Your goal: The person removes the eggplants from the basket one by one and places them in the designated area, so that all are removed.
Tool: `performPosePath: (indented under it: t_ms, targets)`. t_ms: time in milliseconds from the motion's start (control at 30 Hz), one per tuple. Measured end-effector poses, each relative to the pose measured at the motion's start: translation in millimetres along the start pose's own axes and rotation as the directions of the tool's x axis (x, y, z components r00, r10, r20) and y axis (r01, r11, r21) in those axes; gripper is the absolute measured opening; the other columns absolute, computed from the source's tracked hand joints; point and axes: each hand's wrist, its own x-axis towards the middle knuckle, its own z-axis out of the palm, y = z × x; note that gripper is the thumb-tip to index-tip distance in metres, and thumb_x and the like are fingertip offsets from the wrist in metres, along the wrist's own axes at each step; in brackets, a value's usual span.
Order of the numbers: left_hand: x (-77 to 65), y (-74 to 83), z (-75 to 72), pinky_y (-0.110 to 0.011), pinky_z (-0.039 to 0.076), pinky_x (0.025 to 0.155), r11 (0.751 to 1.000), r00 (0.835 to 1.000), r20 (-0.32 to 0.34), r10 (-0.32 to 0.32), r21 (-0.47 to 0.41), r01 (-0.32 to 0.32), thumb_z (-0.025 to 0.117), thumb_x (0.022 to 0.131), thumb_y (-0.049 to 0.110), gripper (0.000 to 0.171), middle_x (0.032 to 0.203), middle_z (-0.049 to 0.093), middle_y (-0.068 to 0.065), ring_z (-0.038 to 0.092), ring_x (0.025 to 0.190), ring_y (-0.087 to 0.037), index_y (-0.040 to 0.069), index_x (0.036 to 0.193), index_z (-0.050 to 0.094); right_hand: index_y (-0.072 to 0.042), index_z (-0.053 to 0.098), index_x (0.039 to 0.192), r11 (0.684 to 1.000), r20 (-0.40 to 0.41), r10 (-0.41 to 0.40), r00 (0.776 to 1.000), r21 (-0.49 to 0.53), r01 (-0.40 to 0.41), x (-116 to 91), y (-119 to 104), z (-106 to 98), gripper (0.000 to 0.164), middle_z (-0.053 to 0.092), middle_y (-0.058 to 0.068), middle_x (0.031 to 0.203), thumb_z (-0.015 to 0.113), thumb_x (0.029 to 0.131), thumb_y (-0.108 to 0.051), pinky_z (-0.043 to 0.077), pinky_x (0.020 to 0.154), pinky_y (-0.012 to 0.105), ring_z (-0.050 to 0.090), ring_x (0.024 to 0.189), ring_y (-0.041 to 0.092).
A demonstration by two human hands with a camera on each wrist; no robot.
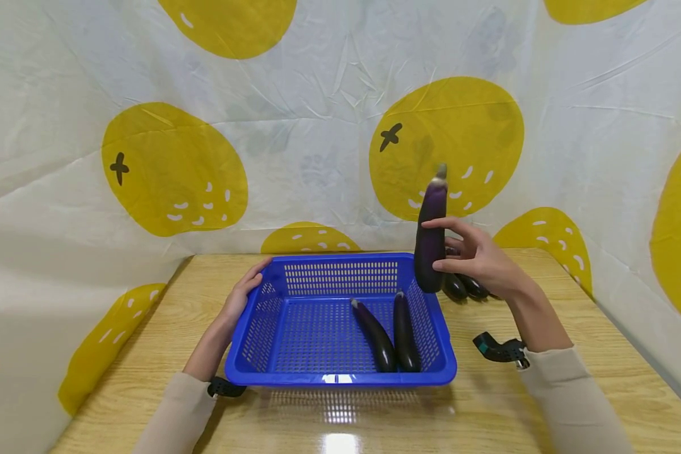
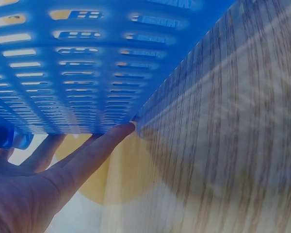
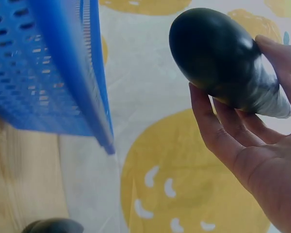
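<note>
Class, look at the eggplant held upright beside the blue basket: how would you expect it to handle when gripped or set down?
The eggplant looks glossy, so it is probably a little slippery in the right hand. It stays straight while held by its middle, so likely stiff. Its rounded, long body would probably tip or roll if stood on end; the two in the basket lie flat.

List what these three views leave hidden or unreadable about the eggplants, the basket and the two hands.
- Eggplants on the table: head view, right hand and held eggplant cover them; count unclear.
- Held eggplant's stem: right wrist view, behind the fingers.
- Left hand: left wrist view, fingertips hidden behind the basket.
- Basket contents: wrist views show only its outer wall.
</note>
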Motion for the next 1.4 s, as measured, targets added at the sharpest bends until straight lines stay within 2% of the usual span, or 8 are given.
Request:
performPosePath:
  t_ms: [133, 467, 900, 1133, 1300, 1400]
  targets:
    - [-0.6, 0.6, 0.3, -0.017, 0.033, 0.107, 1.0, 1.0, 0.002, 0.007, -0.005, -0.007, 0.025, 0.115, 0.027, 0.052, 0.174, 0.016, -0.003, 0.016, 0.158, -0.025, 0.021, 0.166, 0.022, -0.004, 0.045, 0.151, 1.0, -0.007, 0.004, 1.0, -0.006, -0.005, -6.4, 5.8, -7.9, 0.062, 0.046, 0.002, 0.15, 0.063, 0.094, 0.011, 0.06, 0.088, 0.031, 0.064, 0.125, 0.008]
    - [0.1, -0.2, 0.6, -0.016, 0.036, 0.106, 1.0, 1.0, 0.01, 0.008, -0.008, -0.008, 0.026, 0.114, 0.028, 0.053, 0.174, 0.016, -0.003, 0.017, 0.158, -0.026, 0.021, 0.167, 0.021, -0.006, 0.045, 0.152, 0.993, -0.074, 0.06, 0.996, -0.101, -0.067, -20.3, 13.5, -21.1, 0.062, 0.044, 0.0, 0.152, 0.065, 0.095, 0.006, 0.057, 0.09, 0.026, 0.062, 0.124, 0.005]
    - [-1.0, 1.2, 0.4, -0.017, 0.037, 0.106, 1.0, 1.0, 0.013, 0.002, -0.003, -0.002, 0.025, 0.115, 0.028, 0.052, 0.174, 0.016, -0.002, 0.017, 0.158, -0.026, 0.023, 0.167, 0.021, -0.005, 0.041, 0.154, 0.998, -0.095, 0.063, 0.994, -0.017, -0.065, -32.3, 25.4, -45.1, 0.065, 0.04, -0.001, 0.153, 0.06, 0.095, 0.013, 0.058, 0.087, 0.026, 0.062, 0.124, 0.005]
    - [-0.8, 0.6, 0.3, -0.019, 0.038, 0.106, 1.0, 1.0, 0.016, 0.004, 0.0, -0.004, 0.025, 0.115, 0.029, 0.052, 0.174, 0.017, -0.003, 0.019, 0.158, -0.027, 0.023, 0.167, 0.022, -0.013, 0.041, 0.156, 0.982, -0.122, 0.135, 0.983, -0.113, -0.149, -40.7, 26.1, -58.0, 0.066, 0.033, 0.002, 0.156, 0.063, 0.097, 0.005, 0.055, 0.089, 0.023, 0.056, 0.122, 0.003]
    - [0.4, -0.6, -0.7, -0.016, 0.039, 0.105, 1.0, 1.0, 0.018, 0.008, -0.009, -0.008, 0.026, 0.115, 0.029, 0.053, 0.174, 0.017, -0.004, 0.018, 0.158, -0.027, 0.022, 0.167, 0.022, -0.014, 0.043, 0.156, 0.975, -0.158, 0.15, 0.976, -0.142, -0.173, -44.7, 29.1, -65.2, 0.066, 0.037, -0.005, 0.152, 0.064, 0.097, 0.004, 0.055, 0.088, 0.023, 0.057, 0.119, 0.006]
    - [0.1, -0.2, -1.5, -0.016, 0.04, 0.104, 1.0, 1.0, 0.015, 0.007, -0.019, -0.007, 0.026, 0.115, 0.029, 0.053, 0.174, 0.017, -0.004, 0.019, 0.157, -0.027, 0.021, 0.167, 0.021, -0.014, 0.042, 0.157, 0.967, -0.177, 0.155, 0.972, -0.173, -0.186, -45.7, 31.2, -69.1, 0.066, 0.035, 0.001, 0.157, 0.065, 0.097, 0.003, 0.054, 0.088, 0.022, 0.054, 0.12, 0.006]
